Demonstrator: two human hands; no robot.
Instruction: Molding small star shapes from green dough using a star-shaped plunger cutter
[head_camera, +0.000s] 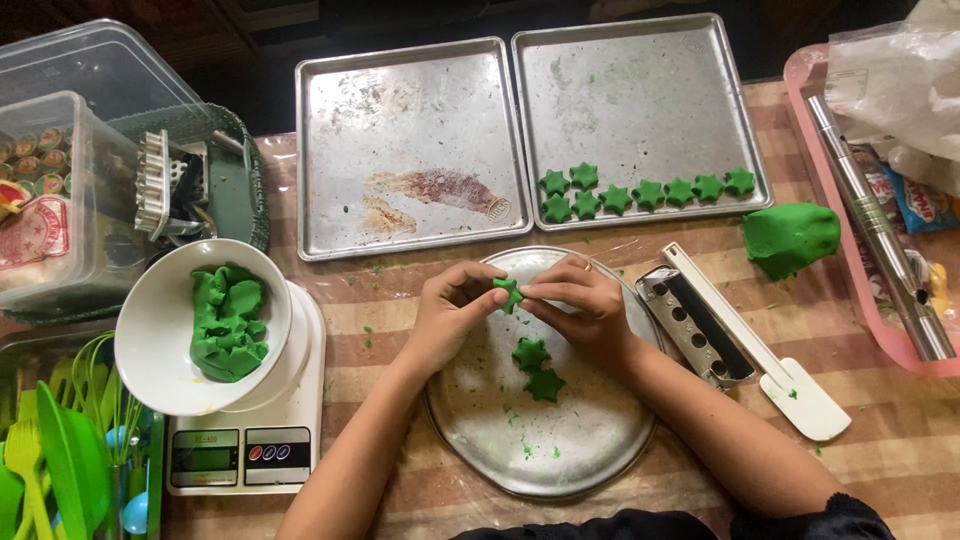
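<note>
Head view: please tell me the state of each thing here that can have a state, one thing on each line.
Left hand: pinching a green dough star.
Right hand: pinching the same star.
Round plate: holds two stars.
Right tray: holds eight stars.
Left tray: no stars, stained.
White bowl: on the scale, holding green dough.
</note>
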